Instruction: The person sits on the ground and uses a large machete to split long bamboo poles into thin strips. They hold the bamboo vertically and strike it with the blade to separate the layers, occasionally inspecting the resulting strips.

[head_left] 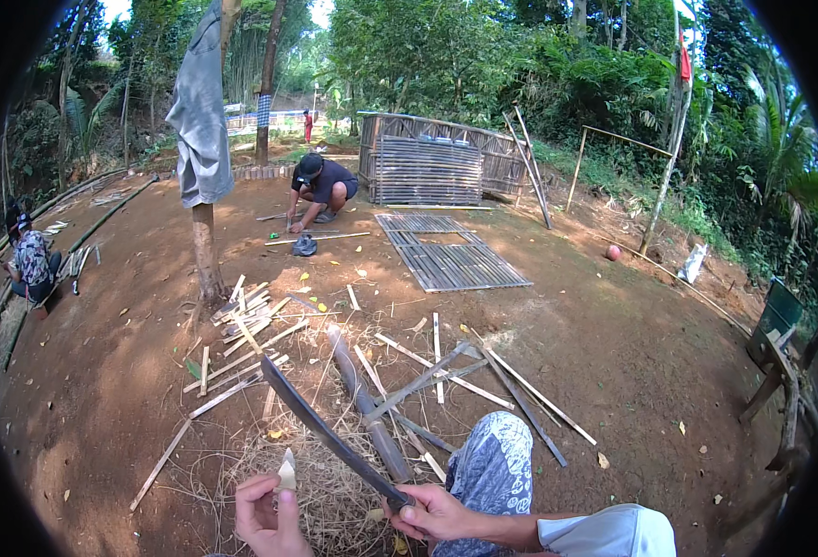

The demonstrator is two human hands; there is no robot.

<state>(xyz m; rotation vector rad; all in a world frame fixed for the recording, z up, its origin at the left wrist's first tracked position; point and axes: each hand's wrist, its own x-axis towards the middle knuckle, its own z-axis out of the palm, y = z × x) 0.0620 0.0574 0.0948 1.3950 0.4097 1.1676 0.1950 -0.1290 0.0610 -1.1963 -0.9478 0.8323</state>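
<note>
Your right hand (432,513) had its fingers clamped around the handle of a long, curved, dark metal machete (324,432). Left of the machete, your left hand (268,522) pinched a small, pale, pointed wooden-looking piece (286,472); a slipping blade could have cut those close fingers.

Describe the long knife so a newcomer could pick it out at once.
Start at the trunk draped with grey cloth, left of centre, and go down past the pale strips scattered near its foot. The knife slants up and left from the person's right hand, low in the view. Its long, dark, curved blade sets it apart from the straight, pale strips.
</note>
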